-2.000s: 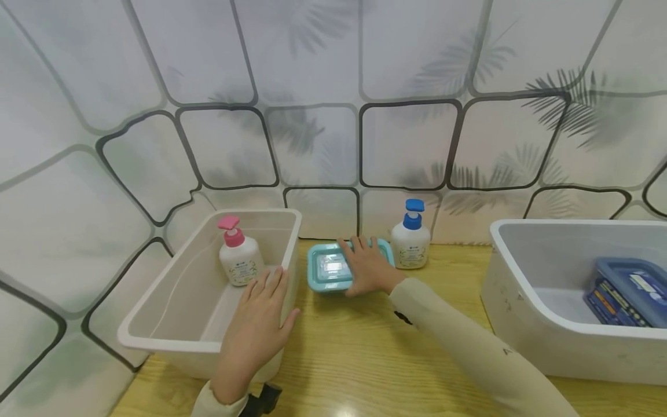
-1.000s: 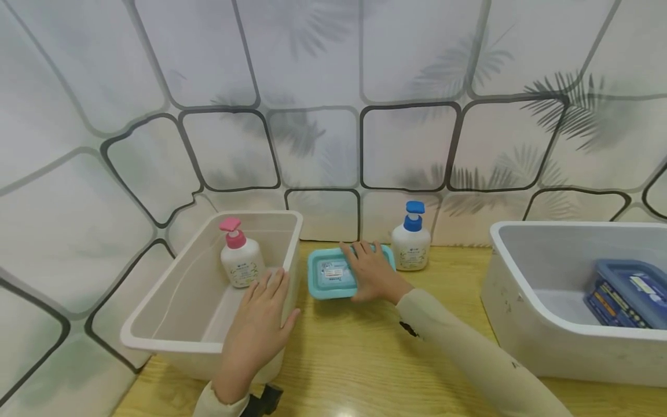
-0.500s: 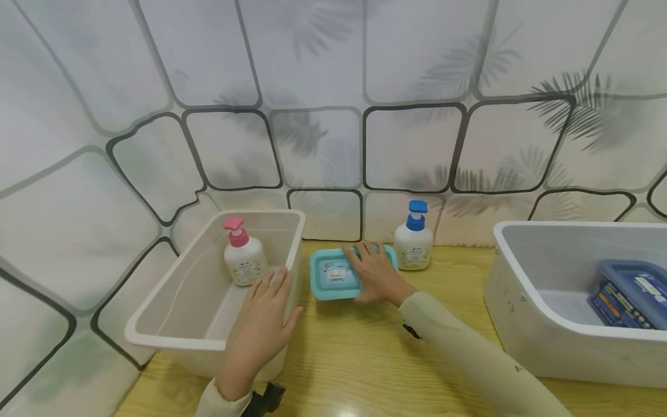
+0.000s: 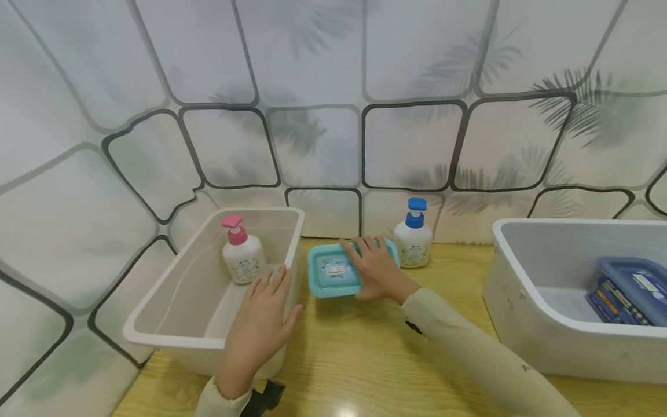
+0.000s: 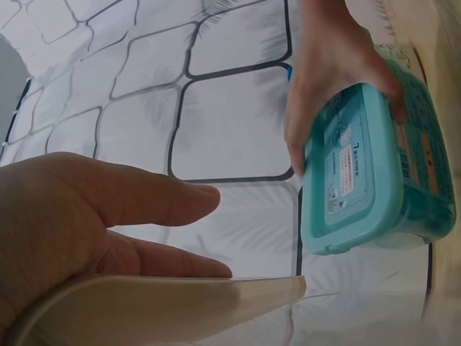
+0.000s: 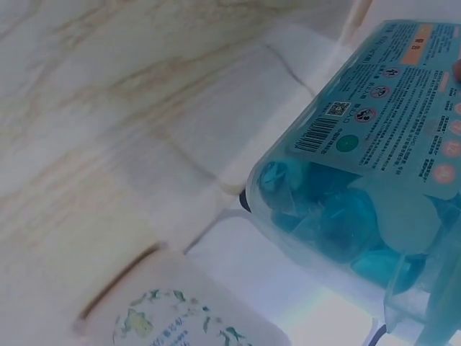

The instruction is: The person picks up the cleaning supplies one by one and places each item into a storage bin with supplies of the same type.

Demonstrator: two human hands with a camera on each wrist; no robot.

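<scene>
My right hand (image 4: 379,269) grips a clear plastic box of blue laundry pods (image 4: 333,273) with a turquoise lid, from above at its right side. Its fingers reach over the far edge and the thumb lies on the near side in the left wrist view. Pods show through the wall of the box (image 6: 346,216) in the right wrist view. Whether its base touches the table I cannot tell. My left hand (image 4: 259,330) rests with straight fingers on the rim of the left white bin (image 4: 177,341). Inside that bin stands a pink-topped pump bottle (image 4: 244,258).
A blue-topped pump bottle (image 4: 413,240) stands just behind and right of the box. At the right is another white bin (image 4: 552,315) holding a dark blue box (image 4: 627,292). The wooden table (image 4: 359,359) ends at a patterned wall (image 4: 323,145).
My right hand has settled its grip on the laundry pod box. The box has shifted slightly toward me and its lid tilts a little. My left hand stays on the bin's rim.
</scene>
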